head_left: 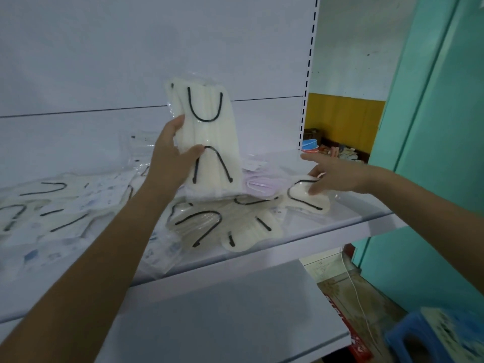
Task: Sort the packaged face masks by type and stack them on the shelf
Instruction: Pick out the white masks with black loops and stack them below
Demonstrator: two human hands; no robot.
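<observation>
Your left hand grips the upright cream pack. It is a flat, pleated stack of soft masks sealed in glossy, crinkled clear film, with thin black ear loops curving at its top and bottom. Your thumb lies across the front of it near the lower loop, and your fingers curl round its left edge.

Right of that pack and lower, your right hand is spread loosely, with the index finger held straight. The other fingertips rest on a small cream pack, which has a rounded shape and a black loop under the film. You can't tell from here where that thumb sits.

Between the two, just behind the upright pack's lower right corner, lies a pale lilac pack. Directly below the upright pack, a fanned cream pack lies flat, its pleats splayed and its black loops crooked. To the left of the upright pack, beyond your forearm, white printed packs with faint blue marks overlap in a loose heap.

All of these rest on the smooth white shelf beneath the upright pack.
</observation>
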